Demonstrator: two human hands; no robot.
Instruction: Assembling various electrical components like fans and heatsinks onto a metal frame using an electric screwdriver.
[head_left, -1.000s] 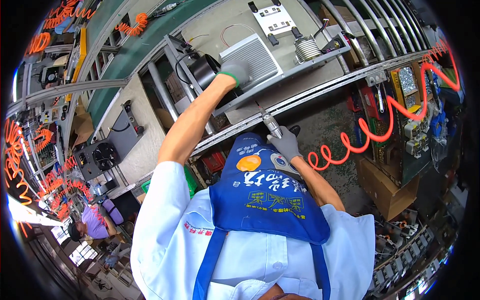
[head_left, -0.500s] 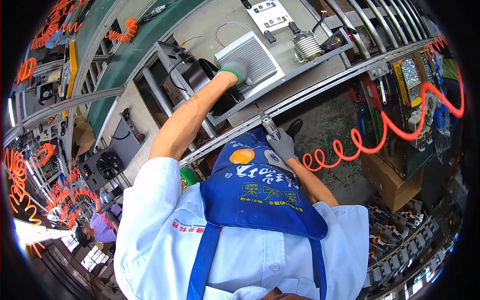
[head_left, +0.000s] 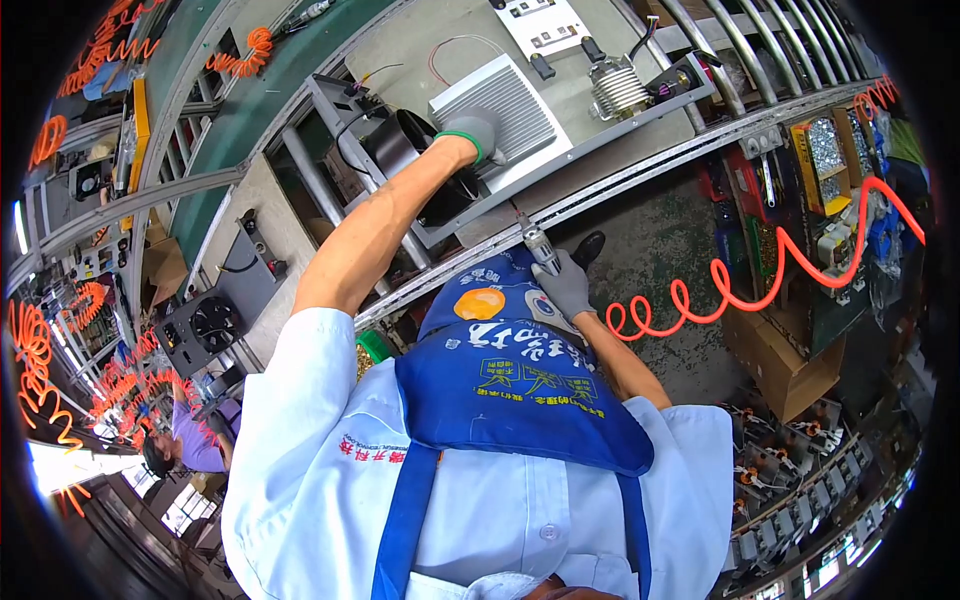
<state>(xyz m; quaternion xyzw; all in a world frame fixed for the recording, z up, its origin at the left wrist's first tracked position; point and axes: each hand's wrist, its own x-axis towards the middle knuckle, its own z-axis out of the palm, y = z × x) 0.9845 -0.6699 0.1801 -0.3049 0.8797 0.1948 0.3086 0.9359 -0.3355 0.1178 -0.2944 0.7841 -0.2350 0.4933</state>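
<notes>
Your left hand (head_left: 470, 134) is covering part of the finned heat sink (head_left: 522, 118), its fingers too hidden to judge, while your right hand (head_left: 569, 286) is gripping a silver driver (head_left: 538, 244)

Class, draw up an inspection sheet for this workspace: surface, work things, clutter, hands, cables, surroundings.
Surface: pale grey bench top, partly under a grey metal frame.
Work things: ribbed metal block; silver coil to its right; screwdriver tool.
Clutter: open yellow box of small metal pieces, on the right.
Hands: gloved left hand over the block's left part, grip unclear; gloved right hand closed around the screwdriver tool.
Cables: coiled red hose hanging on the right.
Surroundings: person in purple, lower left; open cardboard box, lower right.
</notes>
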